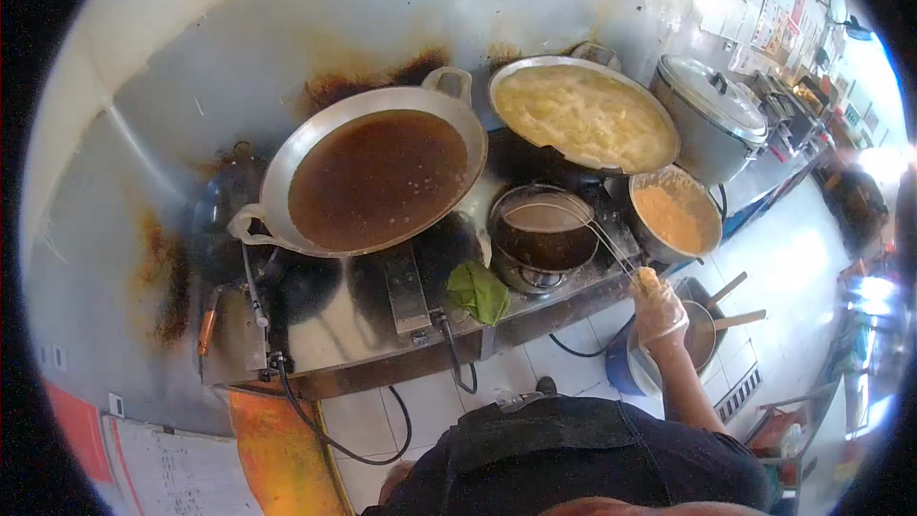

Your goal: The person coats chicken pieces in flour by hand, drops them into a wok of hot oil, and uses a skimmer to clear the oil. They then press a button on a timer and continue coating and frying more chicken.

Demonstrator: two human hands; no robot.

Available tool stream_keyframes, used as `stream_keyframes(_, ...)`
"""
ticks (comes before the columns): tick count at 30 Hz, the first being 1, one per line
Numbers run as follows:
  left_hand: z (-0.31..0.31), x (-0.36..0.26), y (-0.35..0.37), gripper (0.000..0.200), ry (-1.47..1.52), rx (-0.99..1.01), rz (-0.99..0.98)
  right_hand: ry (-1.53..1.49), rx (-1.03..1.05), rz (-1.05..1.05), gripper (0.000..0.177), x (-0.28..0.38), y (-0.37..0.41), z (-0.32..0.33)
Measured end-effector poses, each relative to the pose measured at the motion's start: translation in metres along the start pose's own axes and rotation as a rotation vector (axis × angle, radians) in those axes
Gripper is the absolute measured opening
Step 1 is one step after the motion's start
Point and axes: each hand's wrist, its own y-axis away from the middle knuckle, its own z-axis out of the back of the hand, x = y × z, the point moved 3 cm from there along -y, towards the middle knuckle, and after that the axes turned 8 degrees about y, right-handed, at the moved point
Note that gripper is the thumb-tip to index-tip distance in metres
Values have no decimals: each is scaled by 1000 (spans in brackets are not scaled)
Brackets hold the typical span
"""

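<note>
My right hand (661, 313), in a clear plastic glove, is closed around the handle of a wire strainer (612, 246). The strainer's round head lies over a small dark pot (511, 247) on the burner. Close to that hand is a metal bowl (714, 229) of orange-tan mixture. Behind the small pot, a wide pan (671, 155) holds pale yellow, frothy contents. To the left sits a larger two-handled wok (277, 193) of dark brown liquid. My left hand is out of sight below my torso.
A crumpled green cloth (479, 293) lies on the stove's front edge. A lidded steel pot (702, 134) stands at the back right. Below my right arm is a blue bucket (626, 368) beside a container with two wooden-handled tools. Black hoses (368, 460) hang from the stove.
</note>
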Motion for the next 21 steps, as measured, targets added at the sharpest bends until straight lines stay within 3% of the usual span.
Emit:
stream_keyframes(1,4,6,1,37,-4,-2,1,-194,278,-433,28,3,1,-3)
stream_keyframes(6,23,12,6,38,-25,29,-7,-187,419,-393,31,26,-27,-18)
stream_keyframes(9,30,11,10,38,-38,47,-27,-204,291,-282,32,24,-39,-65)
stream_keyframes(14,39,-8,19,39,-56,62,-87,-175,407,-284,35,5,-53,-89)
stream_keyframes(16,42,-28,23,39,-54,73,-126,-147,329,-242,35,-7,-47,-111)
stream_keyframes(17,40,-41,24,39,-47,73,-158,24,322,130,33,-13,-44,-114)
stream_keyframes(20,29,-88,31,39,-28,79,-246,182,609,213,37,-38,-39,-106)
stream_keyframes(21,22,-106,34,40,-20,80,-273,-78,499,4,29,-61,-31,-126)
